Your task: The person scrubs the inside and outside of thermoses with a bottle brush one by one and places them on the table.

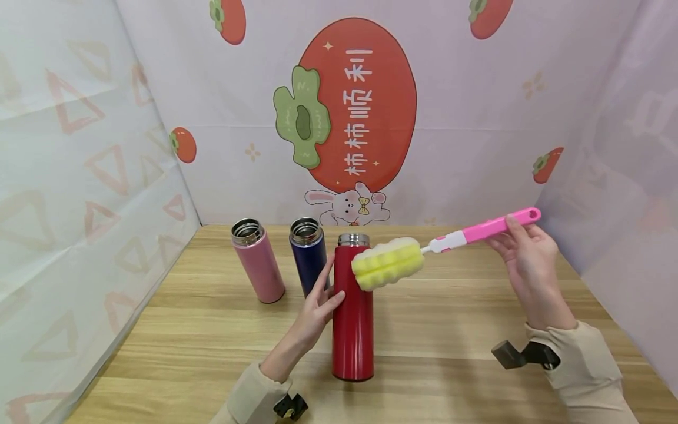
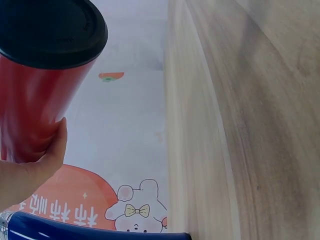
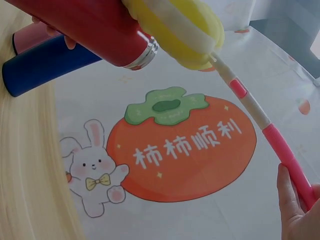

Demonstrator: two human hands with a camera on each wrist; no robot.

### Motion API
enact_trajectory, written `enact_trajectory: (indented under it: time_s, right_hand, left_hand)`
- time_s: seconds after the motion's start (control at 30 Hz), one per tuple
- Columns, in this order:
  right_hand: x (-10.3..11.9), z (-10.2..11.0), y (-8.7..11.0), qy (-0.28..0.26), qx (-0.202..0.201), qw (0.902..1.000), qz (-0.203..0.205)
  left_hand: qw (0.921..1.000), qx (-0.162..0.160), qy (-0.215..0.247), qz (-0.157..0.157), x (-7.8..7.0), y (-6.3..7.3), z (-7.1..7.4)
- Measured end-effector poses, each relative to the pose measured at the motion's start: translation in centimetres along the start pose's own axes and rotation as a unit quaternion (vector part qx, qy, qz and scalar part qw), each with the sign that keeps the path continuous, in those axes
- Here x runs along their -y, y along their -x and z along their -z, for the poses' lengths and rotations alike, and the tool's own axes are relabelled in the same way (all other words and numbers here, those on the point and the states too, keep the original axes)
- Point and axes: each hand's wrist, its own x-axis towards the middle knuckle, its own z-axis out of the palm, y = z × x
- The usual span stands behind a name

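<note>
My left hand (image 1: 314,312) grips the side of a tall red thermos bottle (image 1: 353,330), thumb and fingers around it. The bottle has no lid, and its steel neck shows at the top. In the left wrist view its black base (image 2: 55,35) is visible above the tabletop. My right hand (image 1: 531,265) holds a bottle brush by its pink handle (image 1: 495,228), pinched between thumb and fingers. The brush's yellow and white sponge head (image 1: 389,263) points left and overlaps the bottle's upper part in the head view.
Behind the left hand stand a lidless navy blue thermos (image 1: 308,259) and, farther left, a lidless pink thermos (image 1: 262,268). They rest on a wooden table (image 1: 450,330). Printed cloth walls (image 1: 477,88) with persimmons and a rabbit enclose the back and sides.
</note>
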Motion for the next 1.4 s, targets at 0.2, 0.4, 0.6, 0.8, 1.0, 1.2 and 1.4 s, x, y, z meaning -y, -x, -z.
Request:
enact_trajectory:
  time_s: [0.2,0.4,0.6,0.8,1.0,1.2,1.4]
  right_hand:
    - [0.0,0.0,0.1,-0.029,-0.02,0.9991,0.022]
    - [0.0,-0.1,0.0,-0.046,-0.046,0.9965,0.053]
    - [0.1,-0.2,0.1,-0.04,-0.068,0.9946,0.067]
    - [0.2,-0.3,0.2,-0.039,-0.064,0.9955,0.058]
    - [0.4,-0.1,0.5,-0.042,-0.029,0.9976,0.048]
    - [0.7,0.0,0.7,-0.044,-0.016,0.9981,0.04]
    - [0.9,0.0,0.5,-0.063,-0.013,0.9972,0.037]
  left_hand:
    - [0.9992,0.012,0.036,0.011,0.0,0.1,-0.1]
    - [0.9955,0.027,0.087,0.029,-0.1,0.3,-0.2]
    - [0.997,0.005,0.066,0.04,0.0,0.3,-0.5]
    - [0.9974,-0.049,-0.03,0.044,0.6,0.2,-0.9]
    - [0.9927,-0.077,-0.089,0.027,0.6,0.6,-0.8]
    - [0.9937,-0.063,-0.091,0.018,0.7,0.9,-0.4]
    - [0.9981,-0.025,-0.055,-0.009,0.8,1.1,-0.1]
